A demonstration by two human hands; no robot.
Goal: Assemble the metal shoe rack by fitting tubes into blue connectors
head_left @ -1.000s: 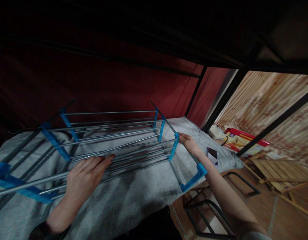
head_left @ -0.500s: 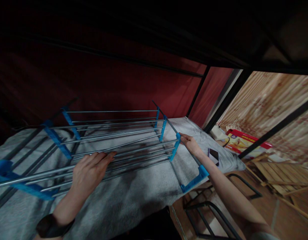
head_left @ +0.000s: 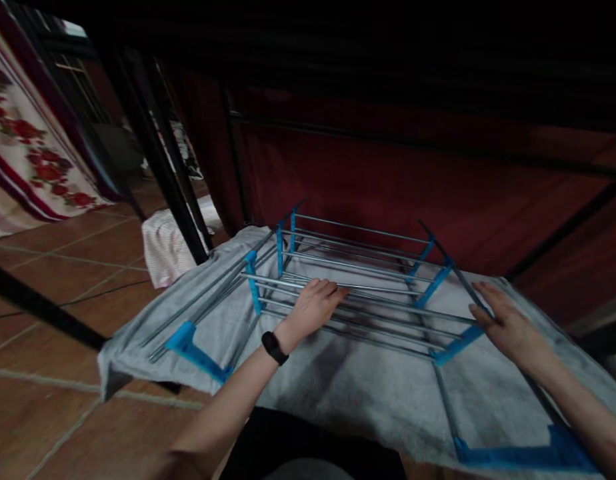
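A rack frame of grey metal tubes and blue plastic brackets (head_left: 255, 293) lies on a grey cloth (head_left: 378, 387) in front of me. My left hand (head_left: 315, 307), a black band on its wrist, curls over the metal rods (head_left: 388, 308) that run across the middle; the exact rod under its fingers is partly hidden. At the right side tube (head_left: 465, 283), my right hand (head_left: 511, 327) has its fingers stretched and its thumb apart, close to a blue bracket (head_left: 458, 345). Nearer to me, another blue bracket (head_left: 518, 457) carries no cross rods.
Loose tubes (head_left: 203, 300) lie along the cloth's left side. Black posts (head_left: 173, 167) and a dark overhead frame surround this surface, with a red curtain (head_left: 348, 173) behind. A striped cloth (head_left: 165, 247) hangs at the left, above the tiled floor (head_left: 63, 293).
My view has turned left, bringing the tiled floor and flowered cloth into sight. My right hand's fingers have loosened from the bracket corner. My left hand stays over the rods.
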